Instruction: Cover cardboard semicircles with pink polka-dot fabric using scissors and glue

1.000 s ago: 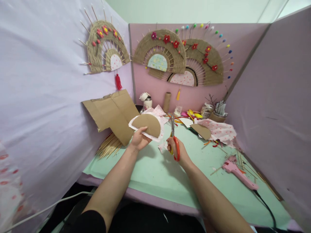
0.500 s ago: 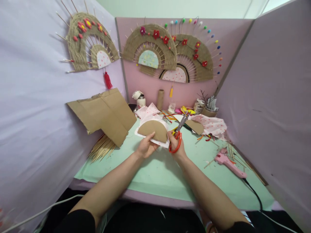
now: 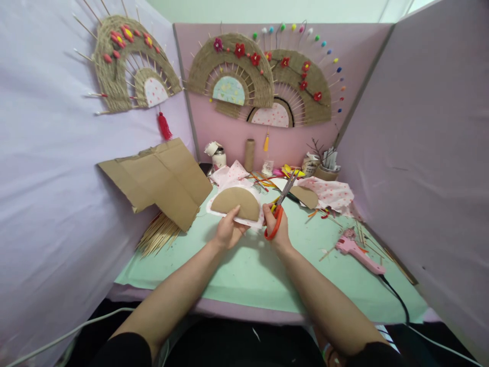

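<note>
Apart from the work a second ago, the right hand (image 3: 282, 234) now sits beside the right edge of the cardboard half-disc (image 3: 236, 200) and its dotted cloth (image 3: 250, 223), at the centre of the frame. The left hand (image 3: 229, 230) pinches both layers at the lower edge, thumb on top. The right hand grips the scissors (image 3: 282, 198), blades angled toward the upper right; whether its fingertips touch the cloth cannot be told. With one thumb pinning the stack, the cloth could slip and leave an uneven margin; a blade turned inward could nick the cardboard or the left fingers.
</note>
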Demonstrator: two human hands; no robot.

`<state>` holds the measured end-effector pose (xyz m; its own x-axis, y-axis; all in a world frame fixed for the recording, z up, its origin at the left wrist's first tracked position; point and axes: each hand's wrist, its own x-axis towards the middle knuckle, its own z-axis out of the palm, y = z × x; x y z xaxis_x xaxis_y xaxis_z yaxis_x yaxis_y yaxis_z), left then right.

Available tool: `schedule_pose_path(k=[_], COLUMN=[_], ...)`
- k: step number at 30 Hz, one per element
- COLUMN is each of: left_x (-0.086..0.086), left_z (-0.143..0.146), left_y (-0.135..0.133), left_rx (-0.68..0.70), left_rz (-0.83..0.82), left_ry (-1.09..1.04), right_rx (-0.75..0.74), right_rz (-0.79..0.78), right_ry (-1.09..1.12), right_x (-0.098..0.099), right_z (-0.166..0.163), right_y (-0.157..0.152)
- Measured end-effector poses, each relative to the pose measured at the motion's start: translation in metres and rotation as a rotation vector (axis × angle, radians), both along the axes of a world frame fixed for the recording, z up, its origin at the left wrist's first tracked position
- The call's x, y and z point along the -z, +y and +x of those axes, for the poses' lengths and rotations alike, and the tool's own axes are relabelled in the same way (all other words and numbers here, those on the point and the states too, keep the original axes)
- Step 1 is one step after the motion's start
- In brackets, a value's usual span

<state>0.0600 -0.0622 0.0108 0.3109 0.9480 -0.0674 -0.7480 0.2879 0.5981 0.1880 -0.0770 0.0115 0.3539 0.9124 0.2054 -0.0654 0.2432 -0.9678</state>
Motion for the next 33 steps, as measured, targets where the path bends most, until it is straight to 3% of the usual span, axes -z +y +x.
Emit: schedule_pose_path(k=[4,8,11,16,20,24,33], left_x=[-0.009,-0.015,-0.014,-0.008,-0.008,-0.013,-0.026], left_z=[-0.015,-0.027,-0.024,-0.012,-0.013,-0.023,-0.037], left_y=[0.011,0.018,0.016,0.004,0.003,0.011,0.018], left_rx=[-0.152,-0.273,-0.219,0.006,0.107,-0.002,-0.356], left_rz=[-0.020,0.033,0.040,0.015,-0.011,-0.042,0.092], left_ry=[-0.024,-0.062,-0.047,0.024,0.048,0.005,-0.144], right_rx=[-0.165,-0.251,-0.154,-0.059,-0.020,-0.070,-0.458], right_rz=[-0.134,-0.200,-0.163,0.052,0.030,-0.064,-0.252], right_ry=[0.009,-0.231,-0.277,-0.044,0.017,0.022,-0.325], right_x=[0.003,0.010,0.011,0.007,0.004,0.001,0.015], right_z=[0.004,0.004,0.003,0.006,0.010,0.011,-0.007], right_y=[0.003,0.004,0.004,0.007,0.009,0.007,-0.009])
